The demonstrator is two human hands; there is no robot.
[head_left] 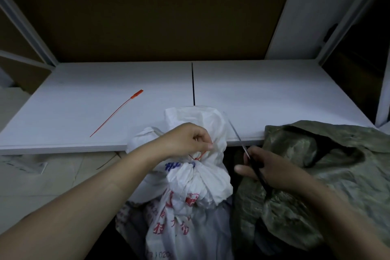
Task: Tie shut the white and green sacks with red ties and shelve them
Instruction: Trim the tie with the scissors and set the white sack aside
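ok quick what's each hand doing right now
Left hand: pinching the red tie at the white sack's neck.
Right hand: gripping a slim metal-bladed tool, likely scissors.

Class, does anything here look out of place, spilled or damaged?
Nothing looks spilled or torn. The green sack slumps against the shelf with its mouth gaping, untied; a spare red tie lies loose on the shelf.

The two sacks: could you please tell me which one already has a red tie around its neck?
The white sack, its gathered neck cinched by a red tie that the left hand pinches; the green sack beside it gapes open, untied.
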